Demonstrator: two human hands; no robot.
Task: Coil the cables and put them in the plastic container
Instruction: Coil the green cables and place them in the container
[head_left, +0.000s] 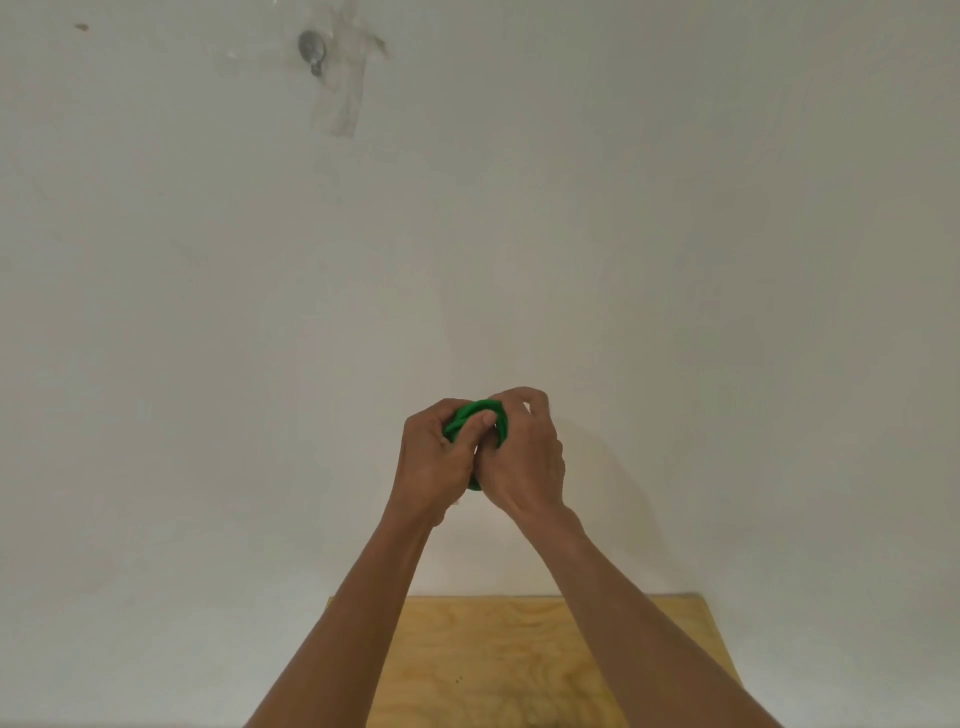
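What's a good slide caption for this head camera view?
Both hands, left and right, grip a coiled green cable above a plywood table.

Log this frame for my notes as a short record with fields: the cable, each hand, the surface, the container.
cable: green cable, bunched in loops, held up in front of a pale wall
left hand: left hand grips the loops, thumb across them
right hand: right hand curled round the loops' other side
surface: wooden table, below the hands
container: not in view

Both hands are gripping a coiled green cable (475, 413), the left hand (434, 462) and right hand (524, 457) touching. They are hovering above the wooden table (519, 665), facing a white wall (675, 208).
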